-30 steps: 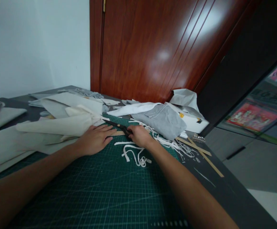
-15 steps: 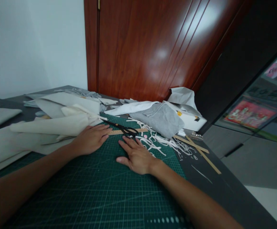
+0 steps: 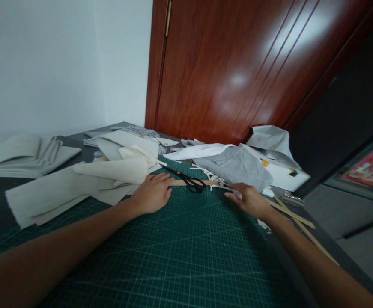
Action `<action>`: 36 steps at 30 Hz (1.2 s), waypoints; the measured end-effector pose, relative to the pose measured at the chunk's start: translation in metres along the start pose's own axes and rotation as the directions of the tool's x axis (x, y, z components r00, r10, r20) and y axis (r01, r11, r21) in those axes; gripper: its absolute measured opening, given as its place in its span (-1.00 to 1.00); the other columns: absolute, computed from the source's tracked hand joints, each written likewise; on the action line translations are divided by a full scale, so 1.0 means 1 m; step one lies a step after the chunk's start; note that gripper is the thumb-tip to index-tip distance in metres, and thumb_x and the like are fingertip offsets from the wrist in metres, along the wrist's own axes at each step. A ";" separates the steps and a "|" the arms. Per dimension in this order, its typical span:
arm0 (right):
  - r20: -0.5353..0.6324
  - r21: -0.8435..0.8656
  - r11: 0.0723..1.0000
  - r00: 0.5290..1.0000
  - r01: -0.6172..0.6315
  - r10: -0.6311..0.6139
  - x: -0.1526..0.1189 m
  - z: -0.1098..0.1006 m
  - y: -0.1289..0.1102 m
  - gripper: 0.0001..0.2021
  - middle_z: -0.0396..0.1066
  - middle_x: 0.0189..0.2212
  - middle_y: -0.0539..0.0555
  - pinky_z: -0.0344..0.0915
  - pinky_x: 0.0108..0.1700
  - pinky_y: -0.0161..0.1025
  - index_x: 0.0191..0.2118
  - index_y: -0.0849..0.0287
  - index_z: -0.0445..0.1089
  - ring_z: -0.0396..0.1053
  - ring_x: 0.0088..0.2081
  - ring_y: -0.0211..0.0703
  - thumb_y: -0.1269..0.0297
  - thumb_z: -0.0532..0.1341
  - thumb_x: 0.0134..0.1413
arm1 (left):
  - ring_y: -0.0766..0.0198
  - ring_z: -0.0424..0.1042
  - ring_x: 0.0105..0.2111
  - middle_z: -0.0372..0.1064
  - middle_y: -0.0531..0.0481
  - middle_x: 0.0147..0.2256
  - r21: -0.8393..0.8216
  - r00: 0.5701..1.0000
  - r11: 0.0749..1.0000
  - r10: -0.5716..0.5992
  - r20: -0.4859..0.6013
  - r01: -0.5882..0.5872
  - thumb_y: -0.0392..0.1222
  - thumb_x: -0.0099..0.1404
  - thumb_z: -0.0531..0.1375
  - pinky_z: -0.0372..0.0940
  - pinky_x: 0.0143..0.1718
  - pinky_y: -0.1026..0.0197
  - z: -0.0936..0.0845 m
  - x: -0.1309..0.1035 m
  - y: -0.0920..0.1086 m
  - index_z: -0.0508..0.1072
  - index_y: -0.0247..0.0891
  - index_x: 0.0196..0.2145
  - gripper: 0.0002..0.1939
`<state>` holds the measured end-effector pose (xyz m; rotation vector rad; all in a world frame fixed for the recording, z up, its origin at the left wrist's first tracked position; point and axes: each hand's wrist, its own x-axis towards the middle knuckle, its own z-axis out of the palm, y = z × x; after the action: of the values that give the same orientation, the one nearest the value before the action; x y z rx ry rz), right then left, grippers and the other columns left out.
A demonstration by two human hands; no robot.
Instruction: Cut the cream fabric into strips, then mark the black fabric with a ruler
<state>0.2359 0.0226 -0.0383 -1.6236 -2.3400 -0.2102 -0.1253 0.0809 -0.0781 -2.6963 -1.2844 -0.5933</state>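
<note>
My left hand (image 3: 152, 193) lies flat with fingers stretched out on the green cutting mat (image 3: 173, 256), at the left end of a wooden ruler (image 3: 177, 182) and against the cream fabric (image 3: 115, 171). Black-handled scissors (image 3: 192, 182) rest across the ruler between my hands, held by neither. My right hand (image 3: 250, 201) is at the mat's right side, fingers curled against a bunch of thin white strips (image 3: 237, 193); part of the bunch is hidden under the hand. More white strips (image 3: 210, 174) lie loose beyond the scissors.
Folded pale fabric (image 3: 35, 156) lies at the far left. Grey cloth (image 3: 237, 167) and a white box (image 3: 285, 171) stand at the back right. Wooden strips (image 3: 298, 218) cross on the dark table at right. A brown door (image 3: 212, 77) is behind.
My right hand has swept rightward, from lying spread beside the scissors to curling on the white strips, which have moved right with it. My left hand stays by the ruler. The view has turned left.
</note>
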 end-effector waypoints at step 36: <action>-0.631 -0.099 0.755 0.628 -0.648 0.456 0.205 -0.087 0.031 -0.36 0.13 0.36 0.40 0.30 0.18 0.07 0.51 0.21 -0.19 0.28 0.28 0.30 0.49 -0.14 0.37 | -0.14 0.24 0.25 0.31 -0.24 0.20 -0.222 0.997 0.973 0.068 0.024 -0.061 -0.06 0.43 0.06 0.02 0.27 -0.32 -0.007 -0.005 0.016 0.46 -0.19 0.09 -0.63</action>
<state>0.2103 0.1926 0.1069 -1.9971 -1.3020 -0.8452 -0.1177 0.0653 -0.0724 -2.9240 -1.1979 -0.7301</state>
